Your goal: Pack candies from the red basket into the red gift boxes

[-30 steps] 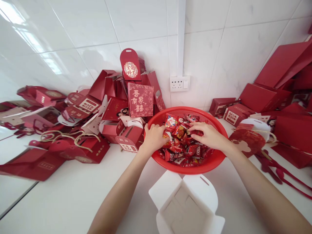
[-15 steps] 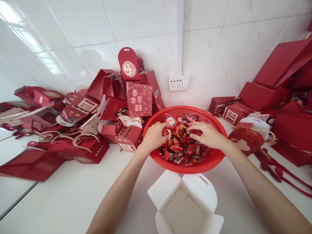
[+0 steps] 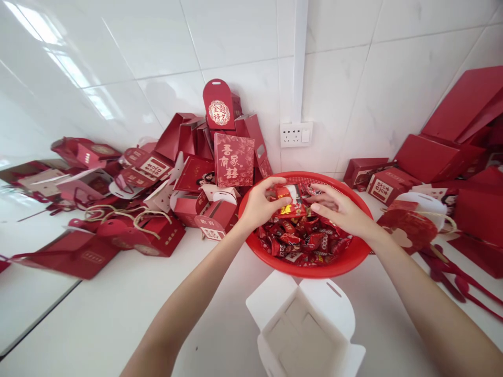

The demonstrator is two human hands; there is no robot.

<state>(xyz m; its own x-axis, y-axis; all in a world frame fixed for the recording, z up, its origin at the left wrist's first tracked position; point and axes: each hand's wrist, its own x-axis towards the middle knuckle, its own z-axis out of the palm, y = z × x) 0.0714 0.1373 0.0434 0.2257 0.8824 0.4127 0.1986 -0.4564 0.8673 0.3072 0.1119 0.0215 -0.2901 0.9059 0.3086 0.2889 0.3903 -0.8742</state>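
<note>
A red plastic basket (image 3: 304,271) full of red-wrapped candies (image 3: 312,241) stands between my forearms. My left hand (image 3: 264,201) pinches a red candy packet (image 3: 291,201) with gold and white print, raised over the pile, its thumb across the front. Close to the packet's right side is my right hand (image 3: 337,208), thumb and fingers apart; its fingertips are over the candies and I make out nothing held in them. In front of the basket sits a white-lined carton (image 3: 301,335) with its flaps spread, and no candy shows inside.
Red gift boxes (image 3: 151,230), some with rope handles, crowd the left side and reach the tiled wall. More red boxes (image 3: 428,157) are heaped at the right, beside dark red ribbons (image 3: 458,277). A wall socket (image 3: 296,135) sits behind the basket.
My left hand has lifted a candy packet from the pile. The right hand has stayed over the basket, its fingers shifting near that packet. The whole view has shifted slightly.
</note>
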